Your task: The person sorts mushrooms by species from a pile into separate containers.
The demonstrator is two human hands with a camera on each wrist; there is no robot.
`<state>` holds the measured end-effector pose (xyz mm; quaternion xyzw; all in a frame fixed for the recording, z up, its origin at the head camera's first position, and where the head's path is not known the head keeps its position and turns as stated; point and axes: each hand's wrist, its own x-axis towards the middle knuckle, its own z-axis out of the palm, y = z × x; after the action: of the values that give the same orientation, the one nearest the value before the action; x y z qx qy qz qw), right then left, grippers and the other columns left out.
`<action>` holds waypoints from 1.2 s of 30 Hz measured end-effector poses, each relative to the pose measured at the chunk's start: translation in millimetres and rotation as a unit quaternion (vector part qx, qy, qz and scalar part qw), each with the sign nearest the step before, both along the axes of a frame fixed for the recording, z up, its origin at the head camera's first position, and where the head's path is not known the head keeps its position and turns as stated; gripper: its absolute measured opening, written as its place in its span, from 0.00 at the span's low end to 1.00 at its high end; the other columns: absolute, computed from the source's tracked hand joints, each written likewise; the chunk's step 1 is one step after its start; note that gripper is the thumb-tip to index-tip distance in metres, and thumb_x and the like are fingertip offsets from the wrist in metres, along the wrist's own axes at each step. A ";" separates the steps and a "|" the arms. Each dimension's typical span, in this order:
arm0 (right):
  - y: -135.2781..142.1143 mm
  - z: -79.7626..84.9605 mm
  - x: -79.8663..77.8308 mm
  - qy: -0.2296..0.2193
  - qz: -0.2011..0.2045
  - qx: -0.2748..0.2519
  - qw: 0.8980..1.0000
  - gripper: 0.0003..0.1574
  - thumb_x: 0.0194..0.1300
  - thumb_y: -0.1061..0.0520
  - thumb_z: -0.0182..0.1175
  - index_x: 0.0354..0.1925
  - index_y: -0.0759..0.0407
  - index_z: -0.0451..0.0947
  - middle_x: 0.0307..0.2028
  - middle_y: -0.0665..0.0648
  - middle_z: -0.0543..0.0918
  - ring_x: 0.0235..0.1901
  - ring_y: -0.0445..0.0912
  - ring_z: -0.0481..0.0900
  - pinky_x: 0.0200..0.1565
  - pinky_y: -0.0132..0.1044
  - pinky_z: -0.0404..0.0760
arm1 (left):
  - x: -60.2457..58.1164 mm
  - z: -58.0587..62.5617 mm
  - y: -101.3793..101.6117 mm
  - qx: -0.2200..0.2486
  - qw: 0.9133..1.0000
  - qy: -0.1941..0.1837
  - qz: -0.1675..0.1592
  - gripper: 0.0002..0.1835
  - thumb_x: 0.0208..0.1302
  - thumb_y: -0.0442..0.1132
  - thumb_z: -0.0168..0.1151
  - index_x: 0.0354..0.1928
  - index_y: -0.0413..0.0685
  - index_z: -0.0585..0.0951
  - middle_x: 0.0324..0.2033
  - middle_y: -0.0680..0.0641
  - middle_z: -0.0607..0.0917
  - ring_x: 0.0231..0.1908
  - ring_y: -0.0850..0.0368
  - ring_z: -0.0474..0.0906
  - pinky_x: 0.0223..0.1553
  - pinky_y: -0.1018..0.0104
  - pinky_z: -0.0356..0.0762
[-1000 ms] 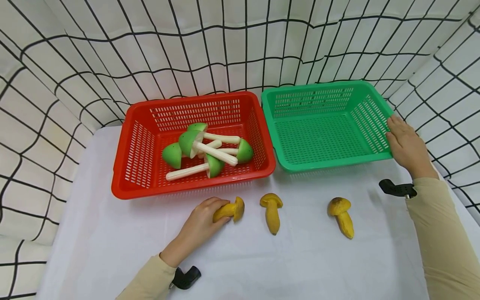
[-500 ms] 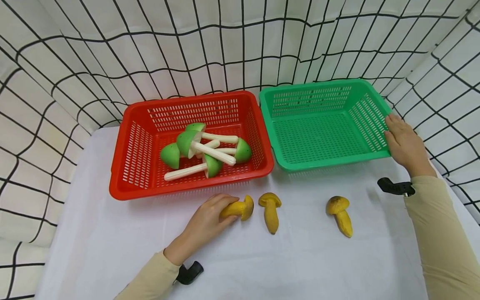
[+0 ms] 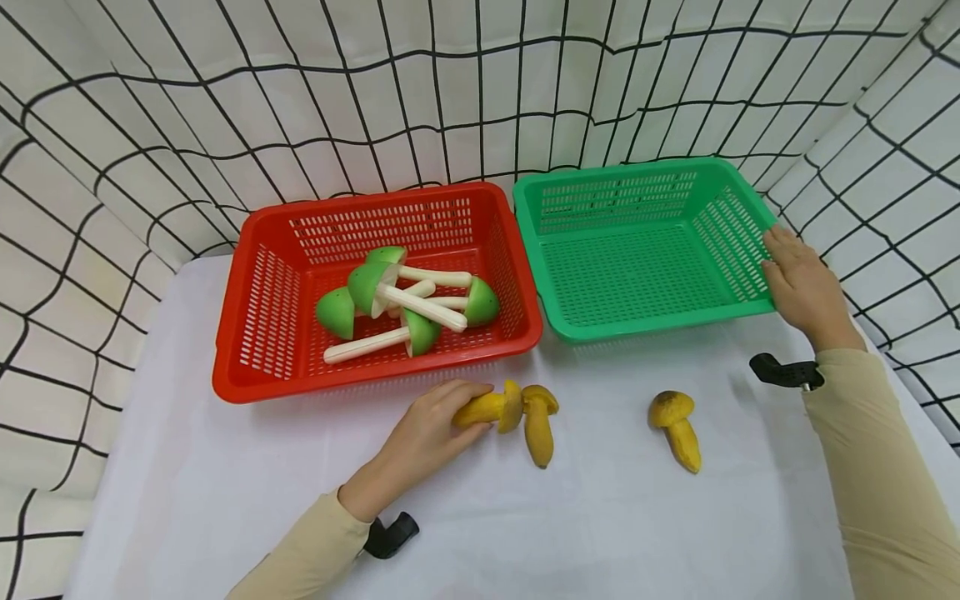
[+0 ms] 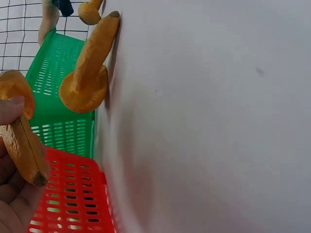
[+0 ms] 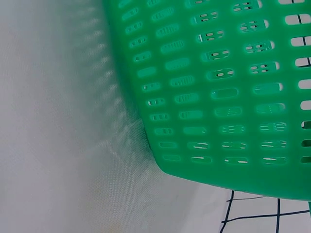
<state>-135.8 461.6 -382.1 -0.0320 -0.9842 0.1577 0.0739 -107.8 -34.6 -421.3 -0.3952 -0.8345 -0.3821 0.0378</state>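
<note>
Left hand (image 3: 426, 427): pinches yellow round-capped mushroom (image 3: 489, 408) by stem
Right hand (image 3: 810, 288): straight-fingered against green slotted plastic basket (image 3: 660, 326), perhaps steadying it

The left hand (image 3: 429, 427) has carried the held yellow mushroom (image 3: 491, 407) rightward — now just beside the middle yellow mushroom (image 3: 538, 429).

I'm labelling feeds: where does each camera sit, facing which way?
Head: worn on head, facing forward and down; red basket, green basket, left hand, right hand, sleeves show.
Left wrist: worn there, facing the held yellow mushroom; left hand partly shows, right hand beyond.
Right wrist: worn there, facing the green basket's side; no hand shows.
Shared: head and left wrist show the held yellow mushroom.
</note>
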 end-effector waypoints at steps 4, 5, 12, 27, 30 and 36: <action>-0.8 -0.5 -1.4 0.003 -0.001 0.003 1.000 0.33 0.75 0.53 0.31 0.71 0.69 0.47 0.71 0.67 0.49 0.71 0.59 0.43 0.69 0.50 0.41 | -2.9 6.8 4.8 0.011 1.000 -0.001 -0.015 0.22 0.49 0.33 0.73 0.49 0.38 0.80 0.41 0.47 0.83 0.41 0.56 0.79 0.43 0.65 0.79; -0.7 -0.4 -1.4 0.003 0.000 0.004 1.000 0.33 0.75 0.53 0.31 0.71 0.69 0.47 0.71 0.67 0.49 0.71 0.59 0.43 0.69 0.50 0.41 | -4.0 9.1 6.5 0.015 1.000 -0.001 -0.018 0.22 0.49 0.33 0.73 0.49 0.38 0.80 0.42 0.47 0.83 0.41 0.56 0.79 0.43 0.66 0.78; 0.1 -3.3 -2.8 0.003 0.005 0.004 1.000 0.33 0.75 0.54 0.31 0.71 0.69 0.47 0.71 0.67 0.48 0.71 0.60 0.43 0.69 0.50 0.41 | -9.8 26.8 17.5 0.036 0.998 -0.002 -0.050 0.23 0.51 0.34 0.72 0.51 0.39 0.78 0.46 0.47 0.82 0.45 0.57 0.77 0.45 0.69 0.77; 1.2 -1.2 -1.9 0.002 0.006 -0.003 1.000 0.33 0.75 0.53 0.30 0.72 0.68 0.45 0.71 0.67 0.47 0.71 0.58 0.40 0.69 0.53 0.41 | -44.8 50.5 67.5 0.068 0.997 -0.008 -0.033 0.22 0.57 0.35 0.68 0.53 0.37 0.77 0.46 0.46 0.81 0.42 0.58 0.76 0.43 0.72 0.75; 1.5 -1.2 0.1 0.002 0.008 -0.004 1.000 0.33 0.75 0.53 0.30 0.71 0.68 0.45 0.71 0.67 0.47 0.71 0.59 0.40 0.69 0.54 0.41 | -52.4 49.2 77.4 0.079 0.997 -0.015 -0.020 0.22 0.57 0.35 0.68 0.53 0.37 0.77 0.45 0.45 0.81 0.40 0.57 0.75 0.40 0.72 0.75; 0.4 -2.2 1.4 0.006 0.006 -0.007 1.000 0.33 0.75 0.53 0.30 0.72 0.67 0.45 0.71 0.67 0.47 0.71 0.60 0.40 0.68 0.56 0.41 | -63.6 48.0 92.3 0.097 0.995 -0.034 0.018 0.21 0.57 0.36 0.68 0.53 0.38 0.78 0.44 0.45 0.81 0.39 0.56 0.76 0.40 0.71 0.75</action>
<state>-134.4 461.9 -384.4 -0.0255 -0.9829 0.1650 0.0782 -171.4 57.7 -373.2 -0.3618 -0.8011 -0.4737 0.0542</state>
